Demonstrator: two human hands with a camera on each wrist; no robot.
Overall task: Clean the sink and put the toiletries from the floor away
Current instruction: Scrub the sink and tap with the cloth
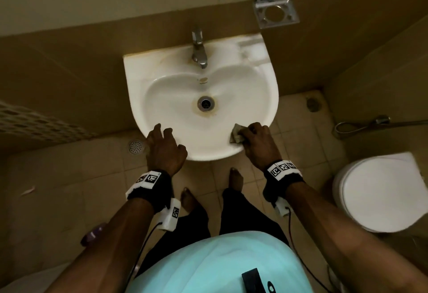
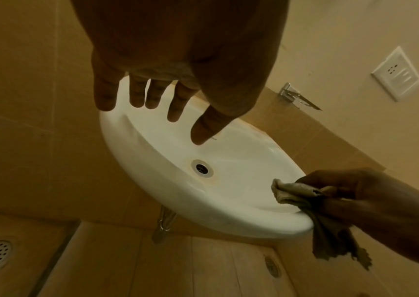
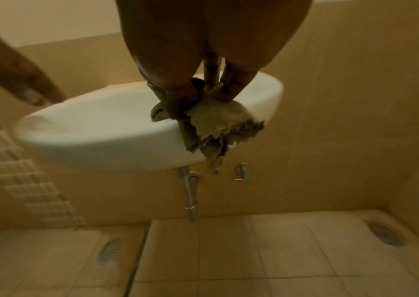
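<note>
From the head view the right hand [image 1: 256, 139] gripped a cloth [image 1: 236, 134] on the sink [image 1: 162, 88] front rim's right side, the left hand [image 1: 165, 146] lay flat with fingers spread on the rim's left side, stains ringed the drain [image 1: 206, 103], and a purple bottle [image 1: 92, 234] lay on the floor [image 1: 58, 188], so I judged both jobs unfinished. The left wrist view showed the straight fingers [image 2: 137, 94] over the rim. Only the right wrist view showed the cloth's frayed end hanging over the rim.

Glossy white ceramic sink [image 1: 266, 98] — shiny metal tap [image 1: 198, 49] — frayed, rough cloth [image 3: 218, 122].
</note>
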